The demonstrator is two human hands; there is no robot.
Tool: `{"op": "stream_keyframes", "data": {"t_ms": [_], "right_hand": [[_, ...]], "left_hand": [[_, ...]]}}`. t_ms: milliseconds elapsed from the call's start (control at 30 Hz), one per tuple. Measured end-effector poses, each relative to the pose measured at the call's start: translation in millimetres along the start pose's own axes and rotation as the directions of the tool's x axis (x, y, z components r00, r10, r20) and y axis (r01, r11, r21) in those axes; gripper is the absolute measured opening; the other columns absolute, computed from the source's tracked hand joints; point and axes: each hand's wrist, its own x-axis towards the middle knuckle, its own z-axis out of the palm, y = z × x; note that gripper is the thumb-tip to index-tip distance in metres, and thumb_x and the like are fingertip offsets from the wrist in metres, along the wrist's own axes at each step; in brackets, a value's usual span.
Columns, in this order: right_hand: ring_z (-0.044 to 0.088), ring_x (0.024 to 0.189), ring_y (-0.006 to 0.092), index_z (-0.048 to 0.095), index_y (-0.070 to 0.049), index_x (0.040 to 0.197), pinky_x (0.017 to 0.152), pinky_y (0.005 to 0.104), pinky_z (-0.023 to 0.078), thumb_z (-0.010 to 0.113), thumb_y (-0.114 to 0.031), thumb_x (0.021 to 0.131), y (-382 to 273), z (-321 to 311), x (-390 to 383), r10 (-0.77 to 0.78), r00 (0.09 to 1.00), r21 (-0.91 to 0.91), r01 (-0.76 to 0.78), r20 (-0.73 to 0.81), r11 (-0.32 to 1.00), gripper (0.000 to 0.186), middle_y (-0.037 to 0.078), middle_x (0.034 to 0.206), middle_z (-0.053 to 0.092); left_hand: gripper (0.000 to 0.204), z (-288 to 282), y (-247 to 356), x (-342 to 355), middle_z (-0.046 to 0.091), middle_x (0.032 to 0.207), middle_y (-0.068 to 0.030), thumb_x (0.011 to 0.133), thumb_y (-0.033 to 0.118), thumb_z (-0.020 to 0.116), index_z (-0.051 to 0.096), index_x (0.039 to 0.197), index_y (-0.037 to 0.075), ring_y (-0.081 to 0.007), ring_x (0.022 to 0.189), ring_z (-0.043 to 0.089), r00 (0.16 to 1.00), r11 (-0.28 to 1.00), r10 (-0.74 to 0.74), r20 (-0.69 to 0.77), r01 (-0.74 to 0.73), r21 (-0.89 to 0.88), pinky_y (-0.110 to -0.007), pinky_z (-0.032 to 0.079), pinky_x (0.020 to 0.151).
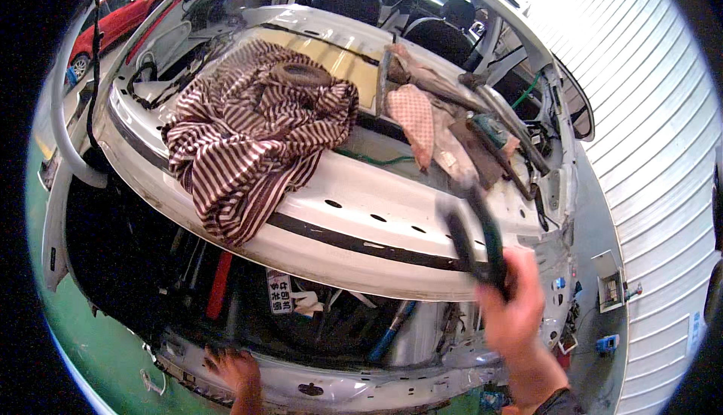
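Observation:
My right hand (pixel 512 302) grips a black, long, looped or two-pronged object (pixel 493 238), blurred and raised over the right part of a white car's rear deck (pixel 361 200). Low at the left, my left hand (pixel 230 370) rests on the trunk's lower metal edge (pixel 324 389) with its fingers spread. A brown-and-white striped cloth (pixel 226 136) lies bunched on the deck. Right of it are pinkish gloves or rags (pixel 410 121) and several metal tools (pixel 512 129). Inside the open trunk (pixel 135 249) are a red bar (pixel 220 283), a blue-handled tool (pixel 392 332) and a printed plate (pixel 279 291).
A yellow panel (pixel 335 65) lies ahead, with dark seats (pixel 346 1) beyond. A curved white tube (pixel 71 144) rises at the left, near a red car (pixel 113 19). A ribbed white wall (pixel 648 189) runs along the right, with a small blue item (pixel 606 343) on the floor.

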Motion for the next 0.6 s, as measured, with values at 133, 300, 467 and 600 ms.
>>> {"op": "stream_keyframes", "data": {"t_ms": [133, 300, 467, 600], "right_hand": [[0.065, 0.105, 0.0367, 0.060, 0.006, 0.121, 0.093, 0.0421, 0.051, 0.073, -0.022, 0.089, -10, -5, 115, -0.102, 0.993, -0.267, 0.085, -0.052, 0.960, 0.045, 0.023, 0.113, 0.063], [0.064, 0.110, 0.0455, 0.063, 0.006, 0.120, 0.097, 0.0474, 0.050, 0.069, -0.029, 0.091, 20, 30, 248, -0.072, 0.991, -0.485, 0.009, -0.111, 0.874, 0.045, 0.029, 0.115, 0.067], [0.067, 0.109, 0.0399, 0.070, 0.004, 0.116, 0.095, 0.0444, 0.051, 0.069, -0.033, 0.090, 63, 75, 346, 0.037, 0.984, -0.760, 0.112, 0.177, 0.641, 0.045, 0.029, 0.116, 0.069], [0.069, 0.103, 0.0414, 0.073, 0.004, 0.108, 0.092, 0.0475, 0.053, 0.069, -0.037, 0.090, 122, 75, 370, 0.144, 0.962, -0.658, 0.045, 0.230, 0.752, 0.045, 0.028, 0.108, 0.071]], "left_hand": [[0.043, 1, -16, 1, 0.062, 0.131, -0.0218, 0.080, 0.020, 0.062, 0.068, 0.115, -0.005, -0.0404, 0.148, 0.029, 0.998, 0.998, -0.059, -0.034, 0.059, 0.011, -0.062, 0.009, 0.123], [0.041, 13, -9, 0, 0.063, 0.129, -0.0227, 0.081, 0.021, 0.062, 0.069, 0.113, -0.004, -0.0410, 0.148, 0.029, 0.999, 1.000, -0.011, -0.039, 0.010, -0.020, -0.062, 0.010, 0.123], [0.039, -12, -3, 3, 0.064, 0.128, -0.0222, 0.082, 0.023, 0.062, 0.071, 0.110, -0.002, -0.0414, 0.148, 0.029, 0.997, 0.998, -0.032, 0.066, 0.035, -0.048, -0.062, 0.012, 0.122], [0.038, 9, -13, 3, 0.065, 0.127, -0.0173, 0.082, 0.027, 0.062, 0.071, 0.105, -0.001, -0.0406, 0.148, 0.030, 0.997, 1.000, 0.025, -0.071, -0.025, 0.002, -0.064, 0.014, 0.120]]}}
